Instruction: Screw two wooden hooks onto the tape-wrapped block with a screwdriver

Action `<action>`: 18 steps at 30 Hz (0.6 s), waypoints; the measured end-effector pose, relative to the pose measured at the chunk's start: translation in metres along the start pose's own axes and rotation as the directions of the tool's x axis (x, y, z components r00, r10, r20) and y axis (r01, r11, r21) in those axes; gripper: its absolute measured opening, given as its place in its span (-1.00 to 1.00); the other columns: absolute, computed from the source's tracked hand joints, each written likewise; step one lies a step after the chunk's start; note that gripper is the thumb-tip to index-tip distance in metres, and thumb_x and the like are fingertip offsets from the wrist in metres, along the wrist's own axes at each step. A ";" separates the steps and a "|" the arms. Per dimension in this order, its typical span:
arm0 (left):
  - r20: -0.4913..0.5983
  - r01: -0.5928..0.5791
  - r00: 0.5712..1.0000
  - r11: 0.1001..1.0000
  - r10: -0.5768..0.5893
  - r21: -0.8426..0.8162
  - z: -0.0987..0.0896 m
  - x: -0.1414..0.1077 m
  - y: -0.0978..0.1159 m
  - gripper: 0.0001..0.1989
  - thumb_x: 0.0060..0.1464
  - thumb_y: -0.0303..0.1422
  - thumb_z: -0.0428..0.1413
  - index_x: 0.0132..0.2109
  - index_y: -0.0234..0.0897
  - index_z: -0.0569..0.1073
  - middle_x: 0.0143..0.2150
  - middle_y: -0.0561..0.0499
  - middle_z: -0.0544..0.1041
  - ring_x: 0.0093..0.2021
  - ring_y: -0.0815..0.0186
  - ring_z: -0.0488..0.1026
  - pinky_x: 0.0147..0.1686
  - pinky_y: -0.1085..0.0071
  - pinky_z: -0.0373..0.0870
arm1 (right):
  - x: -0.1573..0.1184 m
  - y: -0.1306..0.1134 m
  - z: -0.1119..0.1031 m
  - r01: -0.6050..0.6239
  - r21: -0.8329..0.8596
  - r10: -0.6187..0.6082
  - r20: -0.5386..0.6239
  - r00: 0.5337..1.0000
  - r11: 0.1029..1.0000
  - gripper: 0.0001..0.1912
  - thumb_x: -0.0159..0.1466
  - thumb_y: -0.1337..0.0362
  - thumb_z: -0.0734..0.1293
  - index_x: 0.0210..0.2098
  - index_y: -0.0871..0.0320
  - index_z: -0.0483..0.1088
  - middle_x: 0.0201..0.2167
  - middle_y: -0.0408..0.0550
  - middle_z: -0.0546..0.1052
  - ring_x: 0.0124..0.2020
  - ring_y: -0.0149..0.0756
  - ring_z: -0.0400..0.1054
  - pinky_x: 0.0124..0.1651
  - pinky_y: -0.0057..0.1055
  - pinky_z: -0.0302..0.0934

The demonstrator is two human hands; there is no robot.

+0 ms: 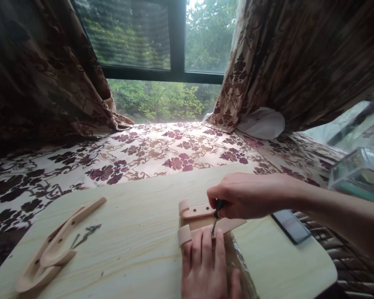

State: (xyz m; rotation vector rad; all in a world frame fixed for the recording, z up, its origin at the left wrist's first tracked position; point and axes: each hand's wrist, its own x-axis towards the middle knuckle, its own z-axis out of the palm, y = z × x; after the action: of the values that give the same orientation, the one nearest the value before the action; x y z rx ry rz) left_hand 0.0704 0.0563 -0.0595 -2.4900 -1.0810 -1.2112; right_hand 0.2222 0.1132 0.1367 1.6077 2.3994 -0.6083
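Observation:
My right hand [239, 197] is closed around the dark handle of a screwdriver [216, 216], its thin shaft pointing down at a screw spot on a pale wooden hook piece [230, 225]. My left hand [204, 261] lies with fingers spread on that piece and on the brown board [241, 265] under it. Just beyond, a second wooden hook piece [199, 211] with two dark holes or screws rests on the same board. Two more curved wooden pieces [60, 241] lie at the left, beside several loose screws [89, 233].
The pale wooden table [137, 216] has a phone [291, 226] near its right edge. Behind are a flowered cloth [174, 153], curtains, a window and a white round object [263, 123]. A clear box [360, 174] stands at the right.

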 end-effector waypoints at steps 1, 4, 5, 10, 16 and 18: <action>-0.003 0.006 1.000 1.000 -0.006 -0.012 0.002 -0.001 0.000 -0.53 0.14 -0.11 -0.16 0.02 -0.30 0.38 -0.03 -0.16 0.44 0.05 0.10 0.27 0.01 0.14 0.13 | 0.001 0.000 0.000 -0.021 0.022 0.021 -0.004 1.000 1.000 -0.85 0.15 0.32 0.30 -0.27 0.12 0.44 -0.46 -0.14 0.47 -0.45 -0.38 0.26 -0.45 -0.47 0.03; -0.021 0.029 0.999 0.999 -0.030 -0.031 0.006 -0.001 0.000 -0.53 0.15 -0.12 -0.18 0.03 -0.30 0.37 -0.02 -0.18 0.43 0.05 0.08 0.27 0.01 0.11 0.12 | 0.005 0.005 0.002 -0.063 0.087 0.064 -0.007 0.998 0.994 -0.88 0.13 0.32 0.32 -0.31 0.15 0.44 -0.46 -0.15 0.48 -0.46 -0.40 0.26 -0.45 -0.50 0.05; -0.029 0.027 0.999 0.999 -0.028 -0.028 0.007 -0.001 0.000 -0.53 0.15 -0.12 -0.18 0.03 -0.30 0.37 -0.02 -0.18 0.43 0.04 0.08 0.27 0.01 0.11 0.12 | 0.007 0.008 0.003 -0.064 0.117 0.064 -0.003 0.998 0.991 -0.89 0.14 0.32 0.32 -0.32 0.17 0.44 -0.46 -0.15 0.48 -0.47 -0.41 0.27 -0.46 -0.51 0.06; -0.066 0.040 0.997 0.999 -0.039 0.004 0.005 0.001 -0.001 -0.55 0.12 -0.13 -0.15 0.01 -0.28 0.38 -0.05 -0.15 0.46 0.03 0.10 0.28 -0.02 0.13 0.13 | 0.023 0.027 0.007 -0.007 0.205 0.003 0.017 1.000 0.979 -0.84 0.14 0.26 0.34 -0.31 0.21 0.42 -0.46 -0.15 0.47 -0.46 -0.44 0.30 -0.49 -0.57 0.09; 0.122 -0.170 0.980 0.979 0.156 0.110 -0.015 0.006 -0.013 -0.51 0.01 -0.17 0.02 0.09 -0.26 0.33 0.03 -0.05 0.45 0.07 0.15 0.27 0.00 0.22 0.19 | 0.016 0.025 0.006 0.065 0.080 -0.060 -0.064 0.996 0.995 -0.83 0.10 0.25 0.37 -0.30 0.15 0.44 -0.45 -0.15 0.47 -0.47 -0.41 0.25 -0.46 -0.50 0.04; 0.147 -0.181 0.976 0.974 0.161 0.138 -0.019 0.007 -0.012 -0.47 -0.03 -0.18 0.04 0.10 -0.28 0.31 0.04 -0.07 0.44 0.07 0.11 0.27 -0.01 0.19 0.22 | 0.009 0.023 0.004 0.109 0.032 -0.107 -0.052 0.993 0.994 -0.87 0.12 0.30 0.35 -0.30 0.11 0.47 -0.45 -0.17 0.49 -0.47 -0.43 0.26 -0.44 -0.51 0.04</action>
State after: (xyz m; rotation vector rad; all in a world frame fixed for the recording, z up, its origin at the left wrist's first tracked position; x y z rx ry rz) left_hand 0.0533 0.0607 -0.0435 -2.5163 -0.9261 -0.8910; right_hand 0.2399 0.1265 0.1242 1.5316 2.5394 -0.6401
